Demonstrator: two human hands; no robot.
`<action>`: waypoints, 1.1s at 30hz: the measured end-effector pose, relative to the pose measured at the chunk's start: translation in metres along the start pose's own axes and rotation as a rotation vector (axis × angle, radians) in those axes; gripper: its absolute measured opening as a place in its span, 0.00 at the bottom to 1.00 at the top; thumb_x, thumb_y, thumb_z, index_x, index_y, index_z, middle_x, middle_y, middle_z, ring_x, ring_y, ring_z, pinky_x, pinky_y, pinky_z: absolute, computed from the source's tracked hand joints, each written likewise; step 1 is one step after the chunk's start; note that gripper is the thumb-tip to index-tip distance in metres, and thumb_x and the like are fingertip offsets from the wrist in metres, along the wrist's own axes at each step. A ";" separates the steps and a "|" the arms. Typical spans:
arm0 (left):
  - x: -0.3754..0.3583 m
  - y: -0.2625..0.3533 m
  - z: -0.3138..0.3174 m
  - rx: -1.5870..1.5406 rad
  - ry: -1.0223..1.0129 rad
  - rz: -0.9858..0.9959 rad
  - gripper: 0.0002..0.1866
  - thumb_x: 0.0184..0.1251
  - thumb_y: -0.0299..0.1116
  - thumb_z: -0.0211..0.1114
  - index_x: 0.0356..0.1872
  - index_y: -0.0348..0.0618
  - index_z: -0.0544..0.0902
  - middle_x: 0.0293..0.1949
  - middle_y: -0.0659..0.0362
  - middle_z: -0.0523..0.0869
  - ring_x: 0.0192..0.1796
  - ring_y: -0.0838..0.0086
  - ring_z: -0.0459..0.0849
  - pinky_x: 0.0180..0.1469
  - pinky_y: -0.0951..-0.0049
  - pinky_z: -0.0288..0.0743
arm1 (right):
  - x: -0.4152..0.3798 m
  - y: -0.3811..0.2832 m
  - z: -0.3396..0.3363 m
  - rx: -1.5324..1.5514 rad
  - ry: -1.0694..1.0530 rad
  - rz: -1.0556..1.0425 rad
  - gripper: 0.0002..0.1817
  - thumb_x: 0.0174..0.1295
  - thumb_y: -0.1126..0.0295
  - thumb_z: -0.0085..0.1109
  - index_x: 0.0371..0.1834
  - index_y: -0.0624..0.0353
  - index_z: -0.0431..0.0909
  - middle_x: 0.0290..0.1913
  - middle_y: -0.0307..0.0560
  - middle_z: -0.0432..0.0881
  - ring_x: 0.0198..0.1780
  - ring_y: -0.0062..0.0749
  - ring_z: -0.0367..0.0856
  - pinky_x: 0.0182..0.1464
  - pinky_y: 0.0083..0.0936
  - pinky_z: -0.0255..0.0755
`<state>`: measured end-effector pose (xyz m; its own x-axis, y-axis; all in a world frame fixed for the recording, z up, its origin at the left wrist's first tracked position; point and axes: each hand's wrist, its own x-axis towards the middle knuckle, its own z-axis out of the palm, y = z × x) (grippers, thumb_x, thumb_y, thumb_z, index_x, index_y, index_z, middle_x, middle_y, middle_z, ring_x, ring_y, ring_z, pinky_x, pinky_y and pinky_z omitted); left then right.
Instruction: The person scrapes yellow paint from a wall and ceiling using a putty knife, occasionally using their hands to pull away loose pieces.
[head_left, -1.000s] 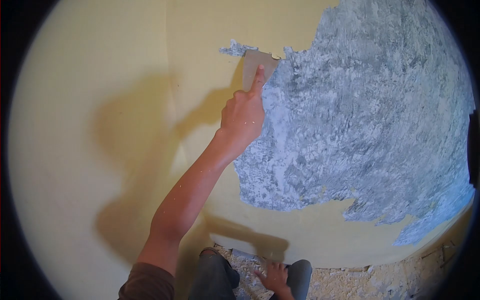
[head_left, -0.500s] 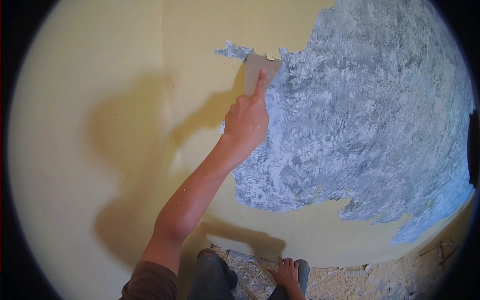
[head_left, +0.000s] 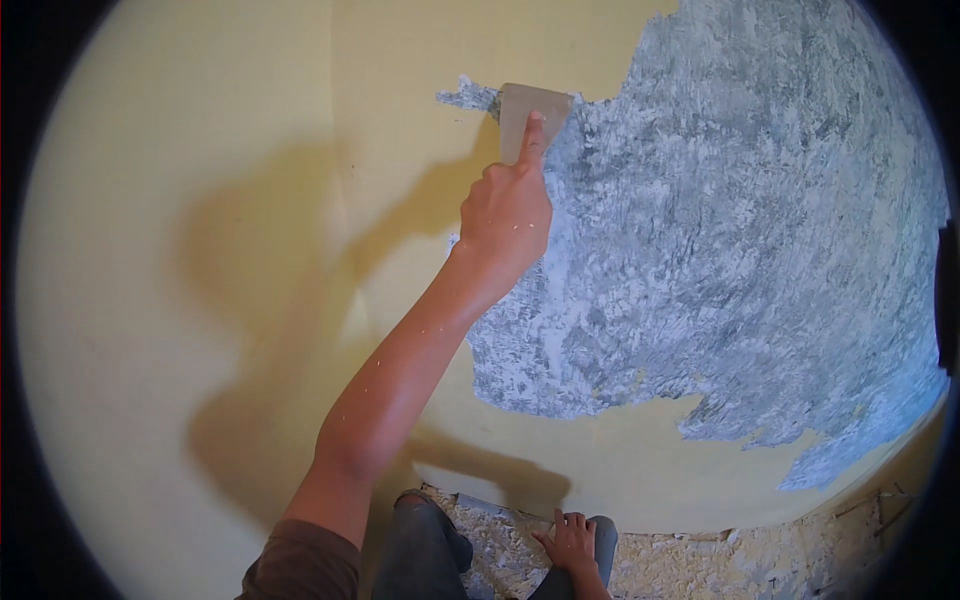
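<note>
My left hand (head_left: 508,215) is closed round a putty knife (head_left: 540,98), its index finger stretched along the flat grey blade. The handle is hidden inside my fist. The blade's wide edge points up and meets the yellow wall coating (head_left: 560,40) at the border of a large scraped grey patch (head_left: 740,230). A small bared strip (head_left: 468,95) lies just left of the blade. Pale flakes stick to my left hand and forearm. Down below, my right hand (head_left: 572,545) rests on my right knee, fingers spread, holding nothing.
Beneath the wall, the floor (head_left: 690,565) is littered with pale scraped flakes. My bent legs (head_left: 420,550) are close to the wall's foot. Thin dark sticks (head_left: 890,510) lie at the lower right. My shadow (head_left: 260,230) falls across the yellow coating on the left.
My left hand and the putty knife have moved up and slightly right along the wall. The yellow flake at the blade's edge is no longer visible. My right hand stays on the knee.
</note>
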<state>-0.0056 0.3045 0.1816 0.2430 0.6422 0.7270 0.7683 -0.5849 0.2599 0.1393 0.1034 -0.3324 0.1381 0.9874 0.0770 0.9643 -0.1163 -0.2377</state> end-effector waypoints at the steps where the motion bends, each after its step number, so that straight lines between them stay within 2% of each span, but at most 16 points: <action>1: -0.003 0.000 -0.003 -0.007 -0.035 -0.022 0.38 0.70 0.24 0.53 0.81 0.48 0.52 0.29 0.37 0.82 0.33 0.43 0.85 0.41 0.47 0.78 | -0.001 0.001 -0.001 -0.031 -0.030 -0.001 0.44 0.65 0.32 0.51 0.69 0.60 0.71 0.56 0.59 0.80 0.62 0.51 0.73 0.62 0.52 0.63; 2: -0.008 -0.003 -0.003 -0.005 -0.031 -0.023 0.38 0.70 0.24 0.53 0.81 0.48 0.52 0.29 0.37 0.82 0.33 0.43 0.85 0.41 0.47 0.78 | -0.001 0.002 0.000 -0.032 -0.027 -0.004 0.44 0.65 0.32 0.51 0.69 0.60 0.71 0.56 0.59 0.80 0.62 0.51 0.73 0.62 0.52 0.63; 4: -0.017 -0.010 0.002 0.022 -0.134 -0.052 0.43 0.64 0.21 0.55 0.81 0.45 0.49 0.32 0.39 0.83 0.38 0.45 0.87 0.41 0.50 0.82 | -0.002 0.002 0.002 -0.015 0.037 -0.021 0.44 0.64 0.32 0.52 0.69 0.60 0.71 0.55 0.59 0.80 0.61 0.51 0.73 0.60 0.52 0.64; 8: 0.000 -0.008 0.001 0.048 -0.079 -0.024 0.44 0.64 0.22 0.55 0.82 0.45 0.48 0.32 0.39 0.83 0.38 0.46 0.87 0.41 0.51 0.82 | 0.000 0.003 -0.003 0.013 0.026 -0.027 0.44 0.64 0.32 0.51 0.69 0.61 0.71 0.54 0.58 0.81 0.61 0.50 0.74 0.61 0.53 0.64; 10: 0.004 -0.006 -0.002 0.059 -0.061 -0.030 0.44 0.64 0.21 0.56 0.82 0.45 0.48 0.33 0.39 0.83 0.37 0.45 0.87 0.42 0.51 0.82 | 0.000 0.000 0.001 0.003 0.018 -0.032 0.45 0.63 0.30 0.51 0.66 0.62 0.73 0.55 0.59 0.81 0.62 0.52 0.75 0.59 0.57 0.65; 17: -0.011 -0.014 0.005 0.056 -0.126 -0.075 0.44 0.64 0.21 0.56 0.81 0.46 0.50 0.33 0.39 0.84 0.38 0.46 0.87 0.42 0.51 0.82 | -0.001 0.000 0.003 0.001 0.034 -0.022 0.45 0.63 0.32 0.52 0.68 0.62 0.71 0.55 0.58 0.81 0.61 0.50 0.74 0.61 0.55 0.63; 20: 0.010 -0.009 -0.007 0.011 -0.050 0.010 0.43 0.64 0.21 0.56 0.81 0.45 0.50 0.34 0.40 0.84 0.37 0.46 0.87 0.42 0.51 0.82 | -0.001 0.001 0.001 0.013 0.009 -0.024 0.45 0.64 0.31 0.51 0.68 0.61 0.70 0.55 0.58 0.81 0.62 0.49 0.74 0.61 0.55 0.63; 22: 0.016 -0.005 -0.014 -0.015 0.022 0.005 0.30 0.79 0.32 0.47 0.80 0.47 0.56 0.29 0.36 0.82 0.34 0.40 0.84 0.43 0.44 0.77 | 0.002 -0.002 0.000 -0.028 -0.025 -0.038 0.45 0.64 0.31 0.51 0.68 0.61 0.70 0.55 0.58 0.81 0.62 0.49 0.74 0.61 0.55 0.63; 28: -0.021 -0.032 0.000 -0.023 -0.073 -0.064 0.28 0.81 0.36 0.44 0.80 0.52 0.56 0.32 0.36 0.83 0.36 0.40 0.84 0.45 0.44 0.77 | -0.001 -0.001 0.001 0.004 -0.006 0.001 0.46 0.64 0.31 0.50 0.69 0.61 0.69 0.56 0.59 0.80 0.62 0.51 0.74 0.63 0.55 0.62; 33: -0.001 -0.037 -0.008 0.029 -0.055 -0.090 0.28 0.82 0.37 0.44 0.80 0.56 0.56 0.30 0.37 0.83 0.36 0.41 0.84 0.45 0.45 0.77 | 0.001 0.001 0.000 0.001 0.008 -0.017 0.46 0.63 0.31 0.51 0.69 0.61 0.69 0.56 0.60 0.80 0.62 0.51 0.74 0.63 0.56 0.62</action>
<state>-0.0388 0.3210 0.1762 0.2035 0.7180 0.6656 0.8052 -0.5095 0.3034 0.1407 0.1047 -0.3330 0.1232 0.9884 0.0890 0.9665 -0.0991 -0.2368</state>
